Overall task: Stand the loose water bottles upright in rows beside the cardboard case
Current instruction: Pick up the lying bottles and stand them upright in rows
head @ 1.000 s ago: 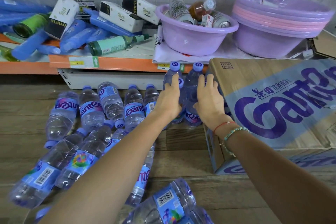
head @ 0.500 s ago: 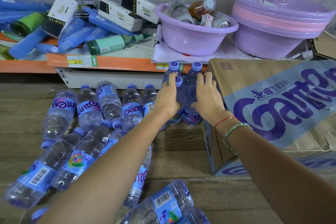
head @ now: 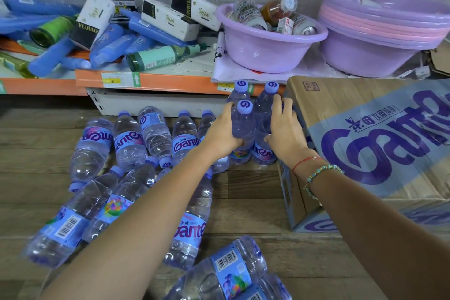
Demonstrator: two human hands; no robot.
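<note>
A small cluster of clear water bottles with purple caps stands upright on the wooden floor, tight against the left side of the cardboard case (head: 370, 143). My left hand (head: 222, 133) grips the nearest upright bottle (head: 243, 126) from its left. My right hand (head: 283, 129) wraps a bottle (head: 263, 151) next to the case, one mostly hidden behind the fingers. Two more upright bottles (head: 241, 91) stand behind them. Several loose bottles (head: 126, 143) lie on their sides on the floor to the left and close to me.
A low shelf with an orange edge (head: 170, 80) runs behind the bottles. It carries blue and green bottles, white boxes, a purple basin (head: 270, 48) of cans and a stack of purple basins (head: 379, 31). Wooden floor (head: 246, 202) shows in front of the case.
Both hands have stayed on the upright bottles beside the case with only a slight shift; the bottles look pressed closer together. The lying bottles have not moved.
</note>
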